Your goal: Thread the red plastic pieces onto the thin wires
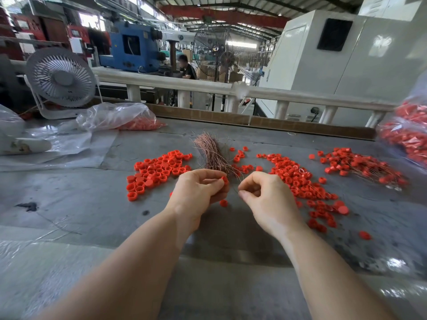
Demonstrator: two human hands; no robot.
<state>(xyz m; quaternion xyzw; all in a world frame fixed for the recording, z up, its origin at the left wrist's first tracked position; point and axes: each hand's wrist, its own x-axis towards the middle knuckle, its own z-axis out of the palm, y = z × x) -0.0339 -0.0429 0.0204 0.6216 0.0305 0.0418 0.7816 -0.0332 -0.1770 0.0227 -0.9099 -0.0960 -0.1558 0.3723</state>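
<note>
My left hand (198, 192) pinches one small red plastic piece (224, 179) between thumb and fingers. A little to its right, my right hand (265, 195) pinches a thin wire (236, 190) whose tip points toward that piece. A bundle of thin coppery wires (211, 153) lies on the table just beyond both hands. Loose red pieces form a pile at the left (157, 169) and another at the right (300, 181). Red pieces with wires through them lie at the far right (362, 165). One red piece (223, 203) rests on the table below my left fingers.
The grey table (92, 199) carries clear plastic sheeting on the left. A plastic bag of red pieces (129, 118) lies at the back left, another bag (406, 132) at the right edge. A white fan (61, 80) stands at the back left. A railing (208, 87) runs behind the table.
</note>
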